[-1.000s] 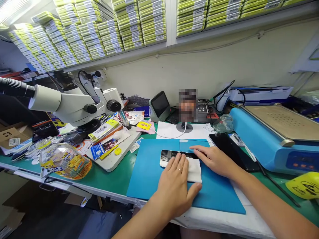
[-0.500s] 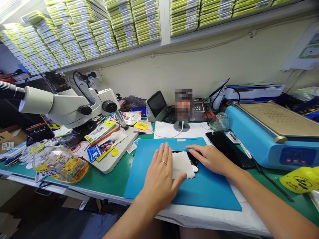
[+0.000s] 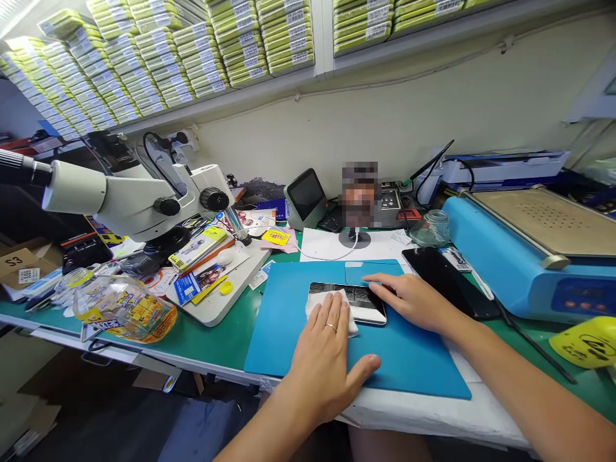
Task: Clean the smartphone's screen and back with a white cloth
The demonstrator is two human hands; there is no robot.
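A smartphone lies face up on the blue mat, its dark screen reflecting light. Over its left part is a white wipe, which my left hand presses down with fingers stretched out flat and thumb spread. A ring is on one of those fingers. My right hand rests at the phone's far right corner, fingers extended and slightly apart, the fingertips by its edge. Just beyond the phone, a thin clear rectangular sheet lies on the mat.
To the left stands a microscope with papers on its base and a plastic jar beside it. A larger black phone, a glass jar, a blue heating plate machine and a yellow bottle are on the right.
My left hand and the wipe have shifted toward the phone's left and near side, uncovering more of the screen. My right hand stays at the corner. The view has tilted slightly.
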